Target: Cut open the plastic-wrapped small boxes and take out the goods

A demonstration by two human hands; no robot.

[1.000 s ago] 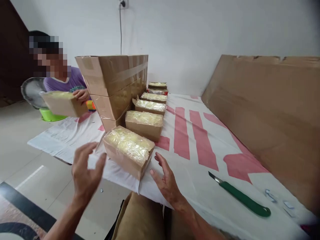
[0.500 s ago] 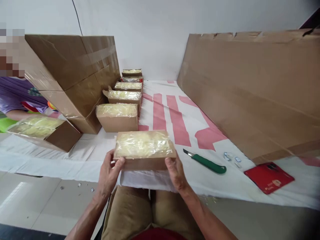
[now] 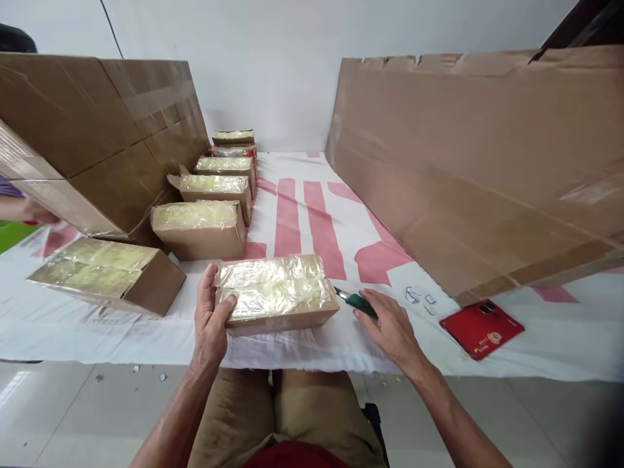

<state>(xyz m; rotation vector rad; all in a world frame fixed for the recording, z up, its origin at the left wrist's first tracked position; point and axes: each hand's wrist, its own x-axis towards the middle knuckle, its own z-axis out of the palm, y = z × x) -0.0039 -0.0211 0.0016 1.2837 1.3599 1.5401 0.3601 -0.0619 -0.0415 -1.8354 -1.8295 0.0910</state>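
A small cardboard box (image 3: pixel 275 289), its top sealed with shiny clear tape over something pale yellow, lies in front of me near the table's edge. My left hand (image 3: pixel 213 322) grips its left end, thumb on the top near corner. To the right of the box, my right hand (image 3: pixel 392 328) is closed round the green handle of a utility knife (image 3: pixel 359 303). The knife's blade points left toward the box's right end, and the back of its handle is hidden under my palm.
Similar boxes (image 3: pixel 197 231) run back in a row on the left, beside a tall taped carton stack (image 3: pixel 97 123). Another box (image 3: pixel 107 273) sits at left, near a co-worker's hand (image 3: pixel 36 211). At right are a large cardboard panel (image 3: pixel 468 169), a red phone (image 3: pixel 481 329) and small white pieces (image 3: pixel 412 295).
My right hand has left the box and moved right onto the utility knife. The box's right end has turned slightly. My view has shifted to the right.
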